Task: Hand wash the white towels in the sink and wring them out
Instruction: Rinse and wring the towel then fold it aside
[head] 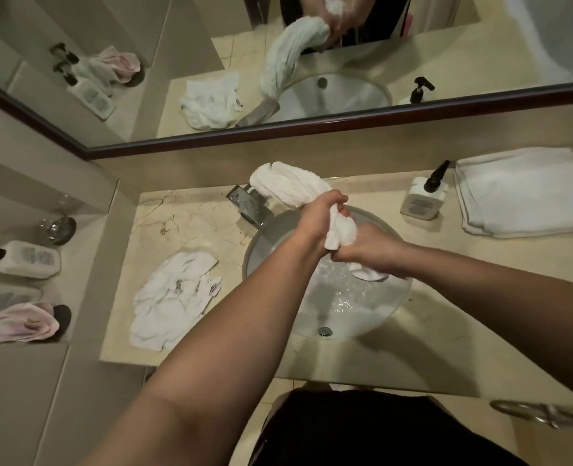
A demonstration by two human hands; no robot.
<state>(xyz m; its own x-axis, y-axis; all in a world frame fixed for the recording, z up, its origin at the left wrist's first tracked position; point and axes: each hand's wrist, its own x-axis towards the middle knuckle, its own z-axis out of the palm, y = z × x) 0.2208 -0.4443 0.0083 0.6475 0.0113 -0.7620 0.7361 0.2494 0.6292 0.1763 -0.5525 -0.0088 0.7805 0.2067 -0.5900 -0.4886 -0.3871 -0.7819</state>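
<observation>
Over the sink [268, 243], we hold 1 twisted white towel [288, 188]: our left hand [318, 216] and right hand [367, 247] both clench it. Another crumpled towel [171, 297] lies on the counter [184, 213] left of the basin.

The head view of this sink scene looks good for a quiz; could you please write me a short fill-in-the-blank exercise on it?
1. Both hands, left hand and right hand, grip one twisted white ____ above the sink.
2. The crumpled towel lies on the counter to the ____ of the sink.
3. The folded towel lies beside a pump ____ with a black top.
4. Water fills the sink below the ____.

Missing words: towel; left; bottle; hands
</observation>
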